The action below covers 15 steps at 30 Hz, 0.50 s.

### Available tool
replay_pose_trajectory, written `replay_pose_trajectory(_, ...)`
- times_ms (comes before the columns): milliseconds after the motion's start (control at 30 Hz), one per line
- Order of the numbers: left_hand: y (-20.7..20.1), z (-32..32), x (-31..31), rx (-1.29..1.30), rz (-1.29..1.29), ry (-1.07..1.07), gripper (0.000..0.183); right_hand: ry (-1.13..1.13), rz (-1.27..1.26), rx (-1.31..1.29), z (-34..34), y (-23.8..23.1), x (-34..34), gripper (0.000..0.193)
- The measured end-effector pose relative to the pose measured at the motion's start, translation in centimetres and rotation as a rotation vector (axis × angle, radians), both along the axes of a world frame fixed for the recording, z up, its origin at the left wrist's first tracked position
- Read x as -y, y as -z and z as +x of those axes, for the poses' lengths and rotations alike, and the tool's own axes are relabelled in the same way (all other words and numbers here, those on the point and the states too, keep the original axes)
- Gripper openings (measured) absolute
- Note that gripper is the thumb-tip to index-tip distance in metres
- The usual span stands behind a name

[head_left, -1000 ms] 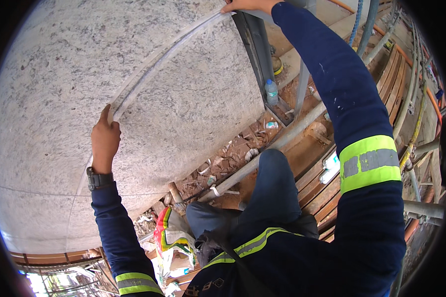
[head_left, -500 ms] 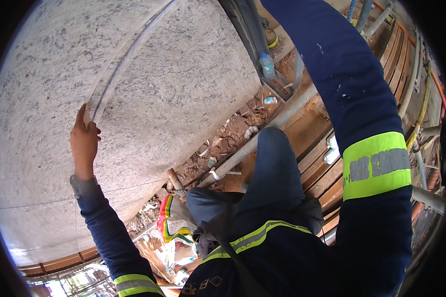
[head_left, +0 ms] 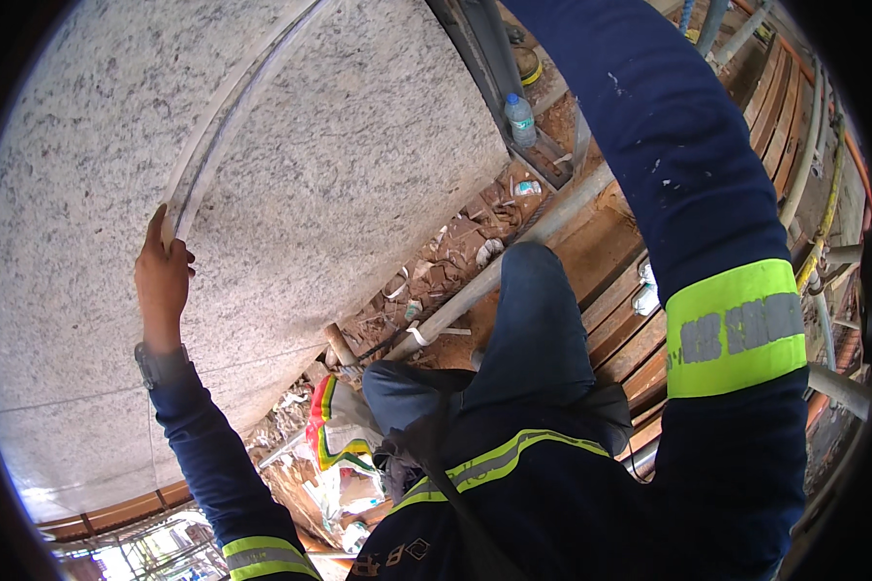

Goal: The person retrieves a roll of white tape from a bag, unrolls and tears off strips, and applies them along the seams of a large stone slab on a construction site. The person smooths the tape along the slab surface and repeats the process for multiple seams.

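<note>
My left hand [head_left: 162, 281] reaches up to the speckled grey wall [head_left: 339, 184]. Its fingers are closed on the lower end of a long pale strip [head_left: 203, 160] with a dark line along it. The strip lies along the wall face and runs up past the top edge of the picture; its exact kind is unclear. A dark watch-like band sits on my left wrist. My right arm [head_left: 702, 213], in a navy sleeve with a yellow-green reflective band, stretches up out of the picture, so the right hand is hidden from view.
Rubble [head_left: 441, 266] lies along the wall's foot, beside a metal scaffold pipe [head_left: 465, 295]. A plastic bottle [head_left: 520, 121] stands by a dark metal post. Wooden planks [head_left: 630, 344] are at my right, with more pipes beyond. A striped bag [head_left: 334, 426] sits near my knee.
The strip shows a broader face and sits slightly farther left near the top. My left hand keeps its hold almost in place. The view has shifted slightly.
</note>
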State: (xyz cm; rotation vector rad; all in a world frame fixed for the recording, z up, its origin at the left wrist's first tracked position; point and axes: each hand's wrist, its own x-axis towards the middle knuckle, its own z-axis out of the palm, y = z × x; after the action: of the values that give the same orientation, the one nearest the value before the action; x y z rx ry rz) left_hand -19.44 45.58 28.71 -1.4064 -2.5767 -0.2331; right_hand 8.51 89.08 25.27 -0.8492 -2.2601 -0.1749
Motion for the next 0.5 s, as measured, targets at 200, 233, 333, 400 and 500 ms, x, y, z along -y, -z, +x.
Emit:
replay_pose_trajectory(200, 0.4, -0.2, -0.1, -0.014, -0.012, 0.014, 0.059, 0.015, 0.038, -0.009, 0.4, 0.0, 0.3, 0.084)
replay_pose_trajectory(233, 0.4, -0.1, -0.1, -0.013, -0.01, 0.011, 0.059, 0.015, 0.018, -0.002, 0.4, -0.1, 0.5, 0.084)
replay_pose_trajectory(333, 0.2, 0.2, 0.2, -0.006, -0.016, -0.005, 0.059, 0.009, -0.026, 0.016, 0.4, -0.3, 0.7, 0.083)
replay_pose_trajectory(400, 0.0, 0.7, 0.4, -0.005, -0.005, -0.029, 0.059, -0.001, -0.036, 0.021, 0.4, -0.3, 0.6, 0.082)
replay_pose_trajectory(500, -1.0, 1.6, 1.0, -0.025, -0.014, -0.041, 0.06, -0.026, -0.006, -0.004, 0.3, 0.1, -0.2, 0.08)
